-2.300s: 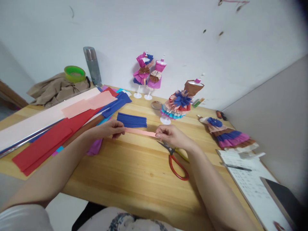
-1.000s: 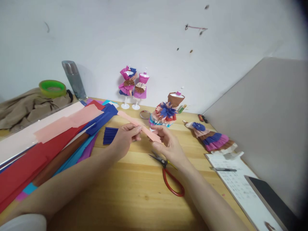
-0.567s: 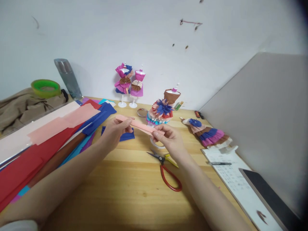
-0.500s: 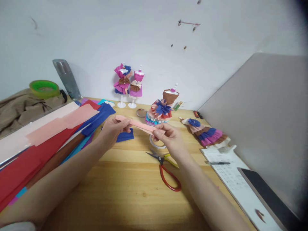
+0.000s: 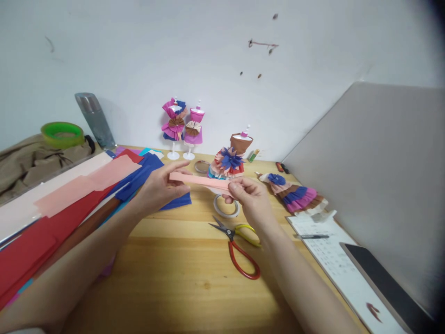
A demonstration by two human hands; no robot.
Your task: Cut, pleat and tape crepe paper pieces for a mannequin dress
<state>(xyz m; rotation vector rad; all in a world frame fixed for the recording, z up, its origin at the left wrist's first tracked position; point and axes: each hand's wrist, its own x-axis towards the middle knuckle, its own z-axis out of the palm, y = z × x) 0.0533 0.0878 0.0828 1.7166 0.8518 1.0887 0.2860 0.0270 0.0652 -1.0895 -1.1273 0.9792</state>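
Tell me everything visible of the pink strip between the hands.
The pink strip is narrow and matte, like thin paper, with layers parting near its right end. It is held above the wooden table, nearly level, right end slightly lower. The right hand pinches that end between thumb and fingers; the left end sits between the parted thumb and index finger of the left hand, the grip there unclear.

Scissors (image 5: 230, 232) on wooden table (image 5: 167, 278)
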